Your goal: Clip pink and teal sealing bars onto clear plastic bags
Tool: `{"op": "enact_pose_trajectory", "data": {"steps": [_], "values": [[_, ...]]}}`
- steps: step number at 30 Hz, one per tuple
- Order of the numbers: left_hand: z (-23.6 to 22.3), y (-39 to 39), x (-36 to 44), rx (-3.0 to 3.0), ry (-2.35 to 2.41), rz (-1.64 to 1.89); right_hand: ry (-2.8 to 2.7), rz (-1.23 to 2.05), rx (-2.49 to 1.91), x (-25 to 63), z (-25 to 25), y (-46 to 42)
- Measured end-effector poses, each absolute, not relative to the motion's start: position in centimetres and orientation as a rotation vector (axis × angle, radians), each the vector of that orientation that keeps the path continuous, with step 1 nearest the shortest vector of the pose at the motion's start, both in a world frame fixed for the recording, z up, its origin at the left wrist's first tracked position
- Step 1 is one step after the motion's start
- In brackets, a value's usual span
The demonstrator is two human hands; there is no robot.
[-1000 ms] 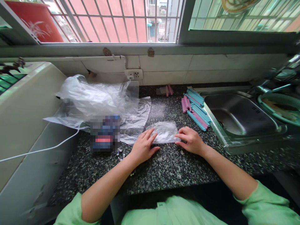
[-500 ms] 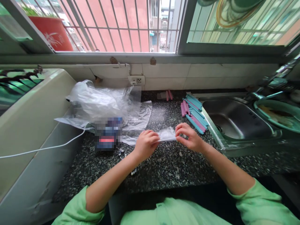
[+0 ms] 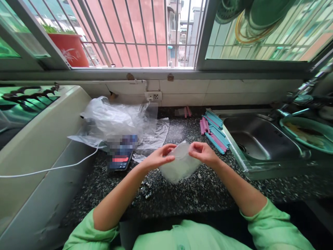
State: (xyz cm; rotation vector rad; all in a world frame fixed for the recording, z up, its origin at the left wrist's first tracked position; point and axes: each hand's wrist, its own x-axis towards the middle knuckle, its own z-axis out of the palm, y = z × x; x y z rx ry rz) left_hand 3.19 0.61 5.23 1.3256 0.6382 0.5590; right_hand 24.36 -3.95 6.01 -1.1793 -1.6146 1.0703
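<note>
A clear plastic bag (image 3: 179,165) hangs over the speckled counter between my hands. My right hand (image 3: 203,152) pinches its upper right edge between thumb and fingers. My left hand (image 3: 161,156) is at the bag's left side, thumb and fingers apart, with the thumb close against the film; whether it touches is hard to make out. Below my left hand, a small cluster of shiny pieces (image 3: 146,190) lies on the counter. Right of the hands is a pile of teal and pink strips (image 3: 214,130).
A phone (image 3: 121,161), partly blurred out, lies at left beside a heap of clear plastic film (image 3: 111,116). A white cable (image 3: 52,169) crosses the left side. At right is a steel sink (image 3: 255,139) with a green basket (image 3: 307,137). Two pink strips (image 3: 187,111) lie near the wall.
The plastic bag was stretched in a narrow band between both hands; now it hangs spread out and lower. My left hand's fingers have opened. The view has tilted up slightly.
</note>
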Motion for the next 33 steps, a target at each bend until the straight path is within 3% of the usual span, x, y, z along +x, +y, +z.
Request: {"op": "enact_pose_trajectory", "data": {"steps": [9,14,21,27,33], "values": [[4.5,2.0,5.8,1.244,0.837,0.854,-1.406,1.278,-1.192,23.2,4.4,-3.3],[3.8,2.2,5.1,1.27,0.917,0.928,-1.296,1.108,-1.32,23.3,2.3,-2.8],[3.2,2.3,5.0,1.317,0.952,0.91,-1.294,1.131,-1.379,22.9,1.8,-3.3],[2.8,2.2,5.2,1.246,0.953,0.889,-1.274,0.938,-1.394,23.4,1.7,-3.4],[1.9,2.3,5.2,1.247,0.866,0.561,-1.241,0.926,-1.374,23.7,1.4,-3.3]]}}
